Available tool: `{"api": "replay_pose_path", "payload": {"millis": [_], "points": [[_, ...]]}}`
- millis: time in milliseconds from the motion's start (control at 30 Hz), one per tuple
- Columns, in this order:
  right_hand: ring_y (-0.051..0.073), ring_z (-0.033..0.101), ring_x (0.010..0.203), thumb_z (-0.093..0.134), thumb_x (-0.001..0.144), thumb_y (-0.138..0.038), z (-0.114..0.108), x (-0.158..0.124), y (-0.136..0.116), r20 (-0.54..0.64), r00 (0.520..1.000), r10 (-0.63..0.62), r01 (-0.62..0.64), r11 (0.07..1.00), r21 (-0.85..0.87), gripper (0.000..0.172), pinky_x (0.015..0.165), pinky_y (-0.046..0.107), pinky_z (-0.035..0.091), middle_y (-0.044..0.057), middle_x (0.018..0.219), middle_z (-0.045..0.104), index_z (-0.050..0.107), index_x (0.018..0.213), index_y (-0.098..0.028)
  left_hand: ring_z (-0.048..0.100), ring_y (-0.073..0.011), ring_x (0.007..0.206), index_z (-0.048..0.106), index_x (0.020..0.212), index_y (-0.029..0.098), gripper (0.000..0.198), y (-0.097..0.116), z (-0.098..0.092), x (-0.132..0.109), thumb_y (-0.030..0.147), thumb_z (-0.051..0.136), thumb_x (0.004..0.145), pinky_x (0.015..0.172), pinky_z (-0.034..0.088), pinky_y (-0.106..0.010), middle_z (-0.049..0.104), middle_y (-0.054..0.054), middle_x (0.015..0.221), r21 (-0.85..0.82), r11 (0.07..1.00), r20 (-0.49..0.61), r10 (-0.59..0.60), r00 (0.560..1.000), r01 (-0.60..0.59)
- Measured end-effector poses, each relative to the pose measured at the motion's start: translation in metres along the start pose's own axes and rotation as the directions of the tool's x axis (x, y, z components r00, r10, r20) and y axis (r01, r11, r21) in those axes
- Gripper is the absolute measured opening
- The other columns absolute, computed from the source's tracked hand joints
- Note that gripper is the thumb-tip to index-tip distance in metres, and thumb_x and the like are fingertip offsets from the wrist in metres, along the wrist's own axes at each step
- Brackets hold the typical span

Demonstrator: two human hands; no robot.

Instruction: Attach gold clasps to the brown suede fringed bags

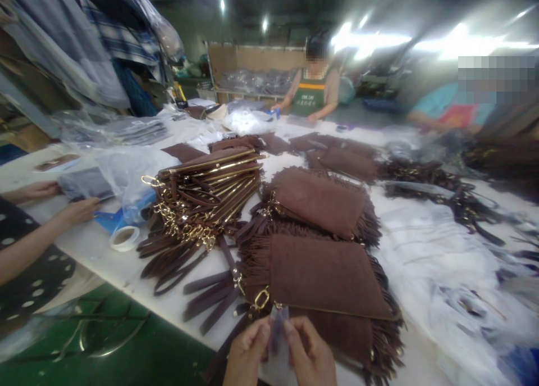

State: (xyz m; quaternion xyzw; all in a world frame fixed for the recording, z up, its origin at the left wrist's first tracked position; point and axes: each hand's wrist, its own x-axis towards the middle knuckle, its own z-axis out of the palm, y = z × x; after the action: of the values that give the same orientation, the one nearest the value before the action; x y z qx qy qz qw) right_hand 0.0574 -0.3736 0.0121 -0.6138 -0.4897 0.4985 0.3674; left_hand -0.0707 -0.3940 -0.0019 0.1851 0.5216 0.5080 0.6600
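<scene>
Both hands meet at the bottom centre, just in front of a brown fringed bag [324,271] lying flat on a pile. Between them is a small translucent plastic sleeve [278,341] with something dark inside. My left hand [246,349] pinches its left side, and my right hand [309,349] pinches its right side. The sleeve's upper end lies by the bag's zip corner, close to a gold clasp [261,299]. Brown straps [214,302] spread out to the left. Behind lies another fringed bag [320,200].
Zipped brown pouches [210,189] with gold clips are stacked left of centre. White plastic bags [433,257] cover the right side. A tape roll [124,237] sits at the left table edge, near another person's hands [80,210]. Two more people stand across the table.
</scene>
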Motion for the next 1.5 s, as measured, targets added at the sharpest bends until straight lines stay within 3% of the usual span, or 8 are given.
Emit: {"api": "replay_pose_path", "payload": {"millis": [167,300,433,600,800,967,1200,1500], "points": [[0.012,0.047,0.050,0.058,0.082,-0.061,0.005,0.002,0.004,-0.035,0.999,0.001,0.000,1.000,0.026,0.041,0.049,0.021,0.036,-0.003,0.059,0.058,0.062,0.076,-0.021,0.066,-0.0240,0.078,0.074,0.096,0.013,0.057,-0.003,0.013,0.012,0.058,0.082,0.062,0.072,0.052,-0.031,0.072,-0.011,0.083,-0.083,0.996,-0.111,-0.019,0.994,0.010],[0.013,0.050,0.047,0.061,0.079,-0.062,0.011,0.002,0.007,-0.060,0.997,0.052,-0.045,0.992,0.118,0.041,0.044,0.021,0.039,-0.002,0.061,0.063,0.063,0.084,-0.020,0.059,-0.0164,0.056,0.072,0.086,0.013,0.055,-0.005,0.018,0.020,0.059,0.084,0.057,0.054,0.046,-0.025,0.065,-0.004,0.062,-0.102,0.992,-0.166,-0.086,0.982,0.070],[0.018,0.066,0.064,0.060,0.081,-0.061,0.014,0.003,0.008,-0.134,0.990,-0.051,0.065,0.993,0.100,0.042,0.058,0.022,0.051,0.003,0.076,0.072,0.067,0.087,-0.020,0.060,-0.0161,0.059,0.067,0.073,0.013,0.046,-0.001,0.023,0.025,0.051,0.087,0.055,0.058,0.047,-0.025,0.065,-0.004,0.064,-0.173,0.984,-0.163,-0.061,0.985,0.033],[0.017,0.070,0.071,0.051,0.089,-0.059,0.015,0.003,0.016,-0.152,0.963,-0.220,0.207,0.973,-0.102,0.040,0.065,0.021,0.052,0.002,0.084,0.074,0.070,0.090,-0.024,0.057,-0.0146,0.059,0.060,0.067,0.015,0.037,-0.003,0.023,0.028,0.044,0.083,0.062,0.057,0.044,-0.024,0.062,-0.002,0.063,-0.105,0.994,-0.216,0.004,0.976,-0.028],[0.014,0.071,0.073,0.037,0.101,-0.041,0.021,0.004,0.028,-0.143,0.802,-0.580,0.497,0.781,-0.377,0.035,0.061,0.019,0.050,0.003,0.087,0.074,0.068,0.098,-0.025,0.060,-0.0186,0.069,0.060,0.076,0.016,0.040,-0.003,0.023,0.025,0.053,0.073,0.072,0.066,0.046,-0.027,0.066,-0.005,0.072,0.170,0.979,-0.236,0.149,0.960,-0.110],[0.012,0.067,0.057,0.042,0.101,-0.030,0.017,0.003,0.027,-0.093,0.670,-0.736,0.560,0.585,-0.587,0.028,0.051,0.020,0.045,0.000,0.077,0.071,0.069,0.107,-0.026,0.059,-0.0192,0.067,0.056,0.079,0.017,0.046,0.005,0.027,0.018,0.061,0.067,0.075,0.064,0.046,-0.028,0.064,-0.004,0.071,0.212,0.968,-0.176,0.172,0.969,-0.133],[0.013,0.062,0.050,0.044,0.099,-0.026,0.011,0.001,0.031,0.016,0.595,-0.803,0.555,0.396,-0.732,0.029,0.047,0.024,0.042,0.003,0.075,0.071,0.066,0.117,-0.023,0.054,-0.0158,0.063,0.056,0.074,0.018,0.049,0.005,0.026,0.018,0.064,0.072,0.070,0.060,0.042,-0.024,0.058,0.001,0.064,0.115,0.985,-0.171,0.145,0.975,-0.126],[0.013,0.068,0.059,0.044,0.098,-0.022,0.011,0.006,0.031,-0.017,0.559,-0.829,0.595,0.415,-0.688,0.027,0.050,0.019,0.046,0.005,0.077,0.072,0.069,0.108,-0.021,0.060,-0.0196,0.075,0.065,0.083,0.015,0.050,0.013,0.021,0.013,0.061,0.078,0.066,0.064,0.044,-0.025,0.067,-0.006,0.078,0.054,0.997,-0.060,0.055,0.997,-0.052]]}}
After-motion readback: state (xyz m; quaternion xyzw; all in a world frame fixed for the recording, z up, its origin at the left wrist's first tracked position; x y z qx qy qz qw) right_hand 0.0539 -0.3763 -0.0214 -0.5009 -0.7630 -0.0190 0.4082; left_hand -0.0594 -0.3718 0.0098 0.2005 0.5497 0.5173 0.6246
